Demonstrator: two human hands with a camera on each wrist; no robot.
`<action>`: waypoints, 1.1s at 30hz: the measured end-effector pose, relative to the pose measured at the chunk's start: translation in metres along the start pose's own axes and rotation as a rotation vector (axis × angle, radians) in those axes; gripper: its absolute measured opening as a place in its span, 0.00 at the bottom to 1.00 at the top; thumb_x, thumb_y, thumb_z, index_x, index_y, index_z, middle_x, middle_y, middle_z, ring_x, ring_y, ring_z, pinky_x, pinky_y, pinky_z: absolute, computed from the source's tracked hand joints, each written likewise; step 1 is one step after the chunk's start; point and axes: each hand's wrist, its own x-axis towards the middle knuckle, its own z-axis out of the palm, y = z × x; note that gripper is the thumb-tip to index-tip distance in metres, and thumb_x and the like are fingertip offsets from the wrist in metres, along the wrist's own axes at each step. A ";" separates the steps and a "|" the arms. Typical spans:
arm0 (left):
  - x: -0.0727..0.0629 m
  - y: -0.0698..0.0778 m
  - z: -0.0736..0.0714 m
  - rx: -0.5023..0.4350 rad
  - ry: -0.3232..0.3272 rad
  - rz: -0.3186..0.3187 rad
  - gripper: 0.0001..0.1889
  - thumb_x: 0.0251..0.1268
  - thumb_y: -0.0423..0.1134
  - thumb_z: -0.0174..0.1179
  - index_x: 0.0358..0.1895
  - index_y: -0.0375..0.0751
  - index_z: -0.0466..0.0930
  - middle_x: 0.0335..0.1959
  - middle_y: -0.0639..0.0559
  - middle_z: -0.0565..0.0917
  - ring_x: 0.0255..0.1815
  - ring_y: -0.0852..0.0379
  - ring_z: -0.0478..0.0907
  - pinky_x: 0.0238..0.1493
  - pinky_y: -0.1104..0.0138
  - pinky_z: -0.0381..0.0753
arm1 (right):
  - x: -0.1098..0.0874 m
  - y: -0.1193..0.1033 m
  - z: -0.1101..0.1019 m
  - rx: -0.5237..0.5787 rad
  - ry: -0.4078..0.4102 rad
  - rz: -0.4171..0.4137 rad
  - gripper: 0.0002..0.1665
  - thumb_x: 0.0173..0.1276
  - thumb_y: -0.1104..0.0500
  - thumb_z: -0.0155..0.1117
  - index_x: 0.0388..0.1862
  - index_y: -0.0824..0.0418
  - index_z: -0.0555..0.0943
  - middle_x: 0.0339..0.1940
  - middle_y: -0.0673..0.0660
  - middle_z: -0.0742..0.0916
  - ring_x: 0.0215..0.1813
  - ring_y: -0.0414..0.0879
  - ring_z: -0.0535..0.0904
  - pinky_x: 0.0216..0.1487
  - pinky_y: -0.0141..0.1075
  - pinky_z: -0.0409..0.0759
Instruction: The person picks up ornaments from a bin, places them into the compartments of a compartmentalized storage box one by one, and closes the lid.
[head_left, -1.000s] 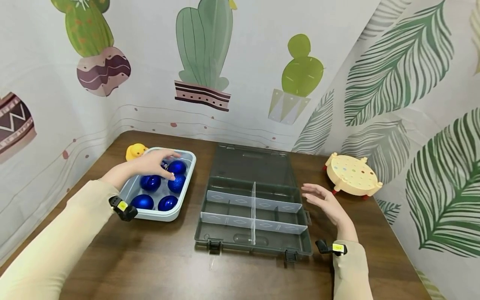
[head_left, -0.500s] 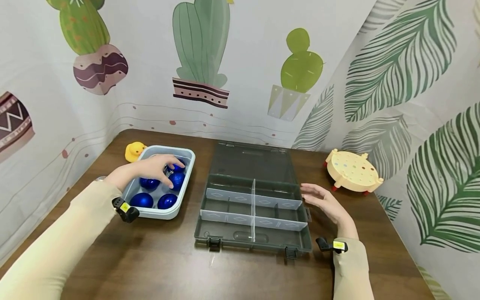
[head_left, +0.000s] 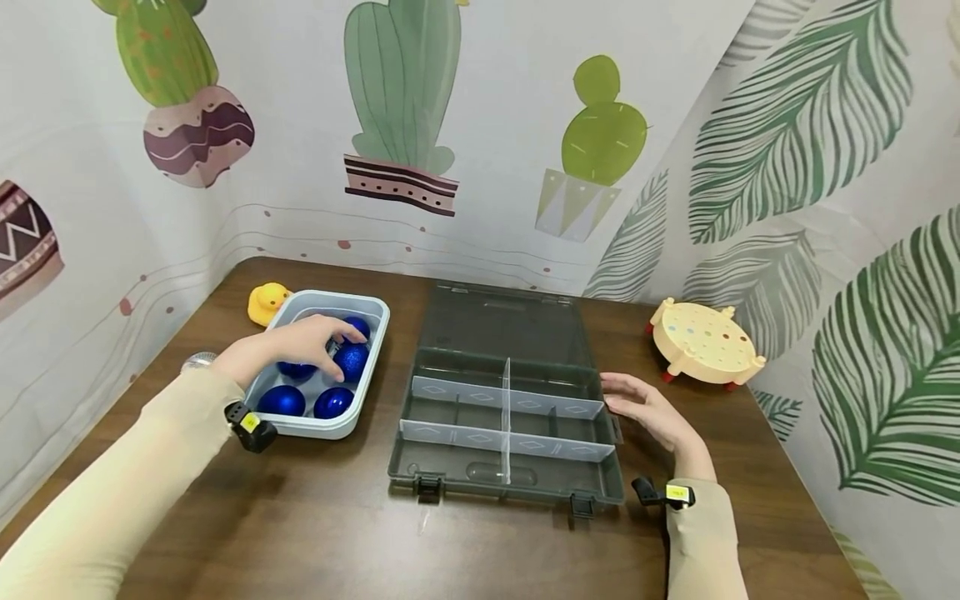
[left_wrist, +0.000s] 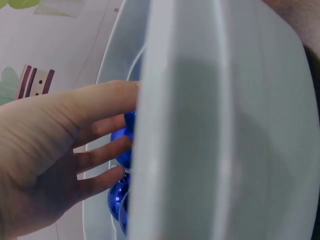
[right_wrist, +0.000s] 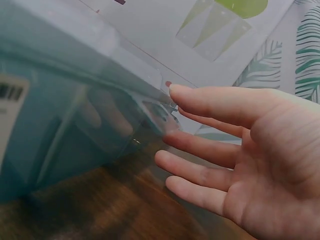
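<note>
A pale blue tray (head_left: 358,410) at the left holds several shiny blue balls (head_left: 283,401). My left hand (head_left: 330,343) reaches into it, fingers lying over a glittery blue ball (head_left: 352,363) and the balls behind it. In the left wrist view the left hand (left_wrist: 75,150) stretches past the tray wall (left_wrist: 210,150) to a blue ball (left_wrist: 116,200); the fingertips are hidden. An open dark grey divided case (head_left: 510,493) lies in the middle. My right hand (head_left: 633,402) is flat, fingers straight, touching the case's right edge. The right wrist view shows that right hand (right_wrist: 225,150) beside the case wall (right_wrist: 75,115).
A yellow rubber duck (head_left: 267,302) sits behind the tray. A small clear round object (head_left: 197,361) lies left of my left wrist. A cream round stand with coloured dots (head_left: 705,342) stands at the back right. Printed walls close in the brown table (head_left: 300,533) on three sides.
My left hand has sunk lower into the tray, onto the balls. My right hand has moved left and down until it touches the case's right edge.
</note>
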 end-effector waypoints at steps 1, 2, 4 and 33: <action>0.000 0.001 0.000 0.005 0.000 -0.005 0.33 0.44 0.41 0.77 0.57 0.34 0.79 0.52 0.41 0.84 0.53 0.42 0.79 0.55 0.48 0.77 | 0.000 0.001 0.000 0.005 -0.002 -0.004 0.31 0.73 0.66 0.55 0.70 0.77 0.60 0.57 0.45 0.80 0.54 0.34 0.81 0.54 0.26 0.79; 0.000 0.002 0.001 0.012 -0.001 -0.011 0.33 0.44 0.42 0.77 0.57 0.34 0.79 0.52 0.41 0.84 0.53 0.42 0.79 0.55 0.48 0.77 | 0.000 0.001 0.000 0.009 -0.002 -0.007 0.31 0.73 0.66 0.55 0.70 0.77 0.59 0.57 0.44 0.79 0.54 0.33 0.81 0.53 0.26 0.79; 0.001 0.004 0.002 0.025 -0.004 -0.025 0.33 0.44 0.43 0.77 0.58 0.36 0.79 0.52 0.41 0.84 0.53 0.42 0.79 0.55 0.48 0.77 | -0.001 0.001 0.000 0.005 -0.001 -0.007 0.31 0.73 0.67 0.55 0.70 0.77 0.59 0.57 0.43 0.79 0.54 0.33 0.81 0.53 0.26 0.79; 0.000 0.008 0.004 0.080 -0.026 -0.017 0.30 0.46 0.47 0.76 0.54 0.38 0.82 0.51 0.42 0.85 0.51 0.44 0.80 0.56 0.47 0.76 | 0.000 0.001 0.004 -0.023 0.014 0.012 0.33 0.72 0.66 0.56 0.72 0.74 0.58 0.66 0.79 0.69 0.55 0.33 0.79 0.55 0.26 0.77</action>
